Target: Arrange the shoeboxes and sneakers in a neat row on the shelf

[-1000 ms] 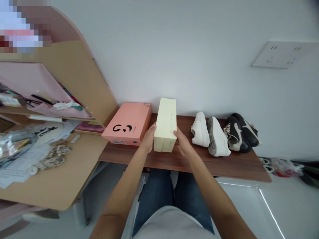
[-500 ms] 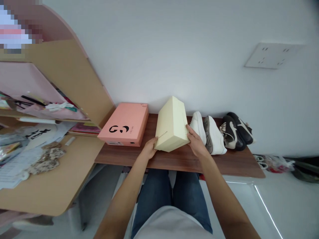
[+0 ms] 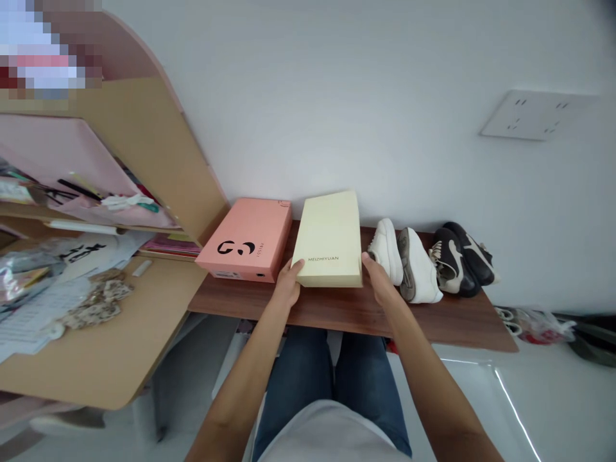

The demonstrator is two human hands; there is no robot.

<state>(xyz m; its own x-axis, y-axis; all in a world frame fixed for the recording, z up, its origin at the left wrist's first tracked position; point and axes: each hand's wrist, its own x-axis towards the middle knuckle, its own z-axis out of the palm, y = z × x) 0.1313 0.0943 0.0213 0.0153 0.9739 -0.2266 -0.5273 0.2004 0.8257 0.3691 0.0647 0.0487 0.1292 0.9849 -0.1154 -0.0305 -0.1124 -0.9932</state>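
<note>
Left fingers [image 3: 296, 267] and right fingers [image 3: 368, 262] gripping cream box [image 3: 328, 234], counter [image 3: 332, 312] edge bodyward of them, box's underside hidden

Along the surface [image 3: 332, 314], a shoebox [image 3: 243, 228] is set at the left, the MEIZHIYUAN box [image 3: 328, 234] is held to its right between the left hand [image 3: 289, 283] and right hand [image 3: 378, 279], and two pairs of sneakers [image 3: 422, 276] are lined up farther right. The row is backed by a wall [image 3: 337, 96], on which a socket plate [image 3: 536, 115] is mounted above and right of the sneakers. At far left, papers [image 3: 52, 314] are spread on a second surface [image 3: 106, 366].
</note>
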